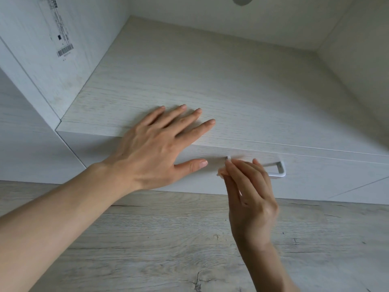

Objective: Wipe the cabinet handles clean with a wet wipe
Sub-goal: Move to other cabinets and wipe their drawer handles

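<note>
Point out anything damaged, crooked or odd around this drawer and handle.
Little stands out. A barcode sticker is left on the cabinet's inner side panel. The floor planks show dark cracks, possibly just the wood pattern. The handle looks straight; its left end is hidden under the right hand and wipe.

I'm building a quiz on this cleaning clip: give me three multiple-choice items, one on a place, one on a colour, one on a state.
1. Where does the left hand rest?
A. flat on the cabinet top
B. on the floor
C. on the handle

2. What colour is the handle?
A. black
B. white
C. red

3. What is the right hand doing?
A. hanging open and empty
B. pinching a wet wipe at the handle's left end
C. pulling the drawer out

Answers: 1 A, fingers lie spread on the top. 2 B, the bar shows white against the drawer front. 3 B, the wipe peeks out from the fingertips at the bar.
</note>
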